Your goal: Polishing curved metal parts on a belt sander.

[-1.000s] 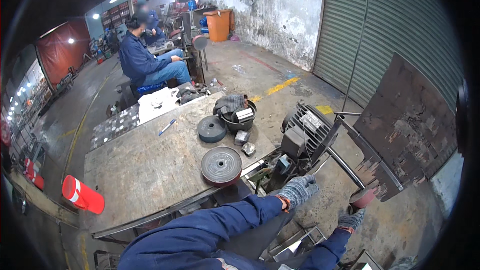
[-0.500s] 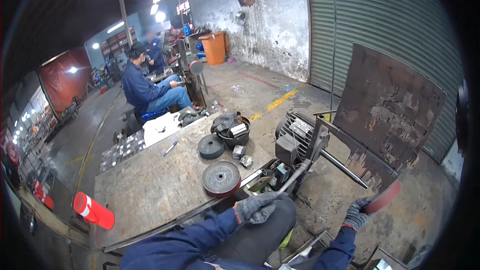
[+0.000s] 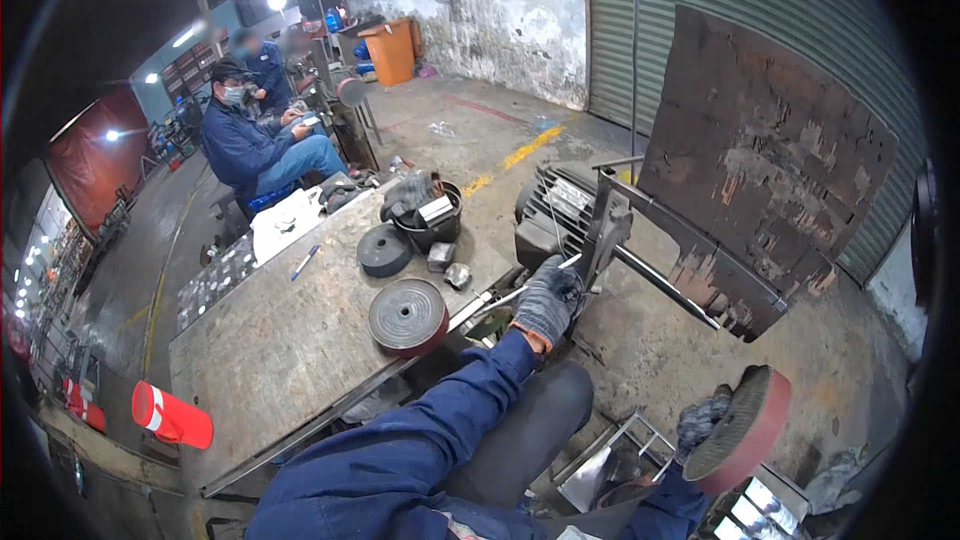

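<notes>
My left hand (image 3: 545,305), in a grey knit glove, is closed beside the motor-driven machine (image 3: 565,205), next to its upright bracket. A pale stick-like end (image 3: 570,261) shows at its fingers; what lies inside the grip is hidden. At the lower right, my right hand (image 3: 698,424), also gloved, holds a thick polishing wheel (image 3: 740,430) by its side. The wheel has a dark grey face and a red rim, and stands tilted on edge, covering part of the fingers. From the machine, a bare metal shaft (image 3: 665,285) sticks out toward the right.
On the wooden table (image 3: 270,340) lie another red-rimmed wheel (image 3: 408,315), a dark wheel (image 3: 385,250), a black bucket (image 3: 438,220), a pen (image 3: 305,262) and a red cup (image 3: 172,415). A worn brown board (image 3: 770,160) stands behind the shaft. A co-worker (image 3: 255,135) sits beyond the table.
My left hand has moved up and forward to the machine's bracket, from lower on a metal bar. The wheel in my right hand has swung lower and turned its grey face into view.
</notes>
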Available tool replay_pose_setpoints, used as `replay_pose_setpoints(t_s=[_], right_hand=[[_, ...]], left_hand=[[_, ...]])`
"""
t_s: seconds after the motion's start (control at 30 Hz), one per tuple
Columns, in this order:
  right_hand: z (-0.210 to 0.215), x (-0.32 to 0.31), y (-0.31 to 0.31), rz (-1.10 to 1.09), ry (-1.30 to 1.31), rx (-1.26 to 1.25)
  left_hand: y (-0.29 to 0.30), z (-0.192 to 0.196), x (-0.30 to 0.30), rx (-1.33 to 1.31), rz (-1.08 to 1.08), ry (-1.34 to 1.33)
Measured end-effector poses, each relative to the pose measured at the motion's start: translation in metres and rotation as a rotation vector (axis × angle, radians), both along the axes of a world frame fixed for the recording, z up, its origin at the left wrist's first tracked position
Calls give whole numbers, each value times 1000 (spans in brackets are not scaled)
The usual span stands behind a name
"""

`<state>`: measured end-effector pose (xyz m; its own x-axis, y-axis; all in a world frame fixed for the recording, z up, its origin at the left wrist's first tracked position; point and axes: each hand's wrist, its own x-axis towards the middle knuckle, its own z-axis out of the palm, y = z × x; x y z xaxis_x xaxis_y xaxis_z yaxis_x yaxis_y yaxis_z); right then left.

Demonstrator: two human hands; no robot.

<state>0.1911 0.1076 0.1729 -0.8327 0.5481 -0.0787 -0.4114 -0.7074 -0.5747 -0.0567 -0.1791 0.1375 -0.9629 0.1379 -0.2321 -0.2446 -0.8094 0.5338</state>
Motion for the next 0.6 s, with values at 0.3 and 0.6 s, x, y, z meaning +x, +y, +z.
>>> replay_pose_setpoints(t_s=[0.3,0.6], right_hand=[[-32,-28,-58,163,-17,415],[-1,-92,-126,430,-12,1715]], left_hand=[[-40,-47,70,324,-544,-225],[-144,-26,108,-800,-549,312]])
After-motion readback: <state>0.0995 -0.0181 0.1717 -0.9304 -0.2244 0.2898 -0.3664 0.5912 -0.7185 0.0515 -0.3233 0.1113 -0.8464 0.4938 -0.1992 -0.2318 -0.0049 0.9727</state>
